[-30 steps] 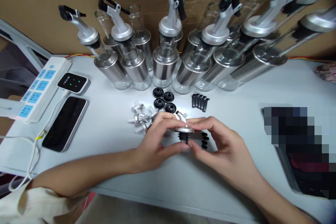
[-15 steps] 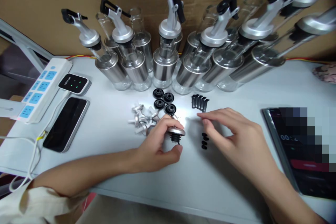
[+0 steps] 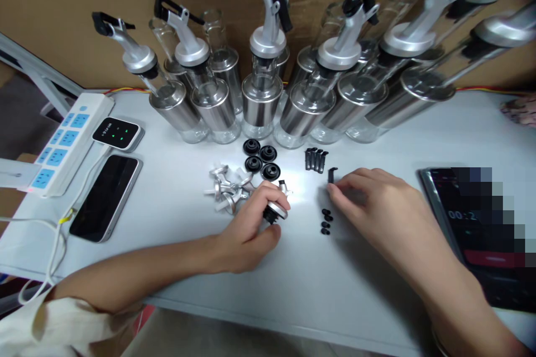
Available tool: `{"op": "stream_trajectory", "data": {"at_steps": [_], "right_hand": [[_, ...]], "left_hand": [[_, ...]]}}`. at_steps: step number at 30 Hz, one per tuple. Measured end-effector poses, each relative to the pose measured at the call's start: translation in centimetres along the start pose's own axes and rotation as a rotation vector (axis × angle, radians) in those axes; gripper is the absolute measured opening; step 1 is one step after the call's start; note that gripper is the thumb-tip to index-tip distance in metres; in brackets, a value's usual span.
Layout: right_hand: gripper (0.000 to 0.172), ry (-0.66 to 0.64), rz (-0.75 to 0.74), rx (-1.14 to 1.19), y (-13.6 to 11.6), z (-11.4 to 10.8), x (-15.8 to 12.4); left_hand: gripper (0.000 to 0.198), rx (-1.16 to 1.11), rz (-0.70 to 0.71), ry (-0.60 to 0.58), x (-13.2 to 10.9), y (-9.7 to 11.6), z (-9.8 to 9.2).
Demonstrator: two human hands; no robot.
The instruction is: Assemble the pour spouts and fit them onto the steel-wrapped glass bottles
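Observation:
My left hand [image 3: 251, 223] is closed around a silver pourer spout [image 3: 277, 207] with a black stopper, held just above the white table [image 3: 167, 256]. My right hand [image 3: 377, 201] pinches one small black lever piece [image 3: 330, 174], lifted a little away from the row of black lever pieces [image 3: 316, 159]. Between my hands lie a few tiny black caps [image 3: 325, 220]. To the left of my left hand sits a heap of silver spouts [image 3: 228, 189], with several black round gaskets [image 3: 260, 159] behind it.
Glass and steel oil bottles [image 3: 259, 95], some with pourers fitted, line the back against cardboard. At left lie a power strip [image 3: 62, 139], a small charger [image 3: 117, 133] and a phone [image 3: 104, 195]. A tablet [image 3: 481, 234] lies at right. Another person's hand [image 3: 521, 109] shows at the far right edge.
My hands have come apart: my right hand left the spout, reached back to the black lever pieces and picked one out. My left hand kept the spout and tilted it.

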State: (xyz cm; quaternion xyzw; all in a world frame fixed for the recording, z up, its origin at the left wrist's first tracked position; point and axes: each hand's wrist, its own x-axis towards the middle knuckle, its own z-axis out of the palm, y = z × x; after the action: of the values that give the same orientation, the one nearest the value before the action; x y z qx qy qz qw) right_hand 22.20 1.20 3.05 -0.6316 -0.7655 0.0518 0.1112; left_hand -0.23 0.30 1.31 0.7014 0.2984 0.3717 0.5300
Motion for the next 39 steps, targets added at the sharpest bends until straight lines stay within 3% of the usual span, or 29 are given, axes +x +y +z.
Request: {"op": "stream_trajectory", "data": {"at_steps": [6,12,21,25,31,36,39], "right_hand": [[0.016,-0.062,0.107,-0.077,0.2,0.0,0.2],[0.022,-0.071,0.22,-0.102,0.3,-0.2,0.0],[0.023,-0.037,0.056,-0.128,0.8,0.0,-0.6],[0.02,0.0,0.048,0.031,0.0,-0.4,-0.5],[0.012,0.067,-0.061,0.42,-3.2,-1.2,-1.1],[0.014,0.147,-0.037,0.528,-3.9,-0.9,-1.5],[0.016,0.132,-0.094,0.539,-3.7,-0.6,-1.5]], "left_hand": [[0.013,0.065,-0.033,0.032,0.2,0.0,0.1],[0.043,-0.043,-0.071,0.066,-0.2,-0.5,0.9],[0.063,-0.068,-0.102,0.001,-0.2,-0.3,0.8],[0.062,-0.061,-0.134,-0.026,-0.2,-0.3,0.7],[0.064,-0.044,-0.161,-0.056,-0.1,-0.1,0.5],[0.067,-0.049,-0.16,-0.085,-0.1,-0.1,0.4],[0.068,-0.05,-0.138,-0.076,-0.2,-0.4,0.5]]}}
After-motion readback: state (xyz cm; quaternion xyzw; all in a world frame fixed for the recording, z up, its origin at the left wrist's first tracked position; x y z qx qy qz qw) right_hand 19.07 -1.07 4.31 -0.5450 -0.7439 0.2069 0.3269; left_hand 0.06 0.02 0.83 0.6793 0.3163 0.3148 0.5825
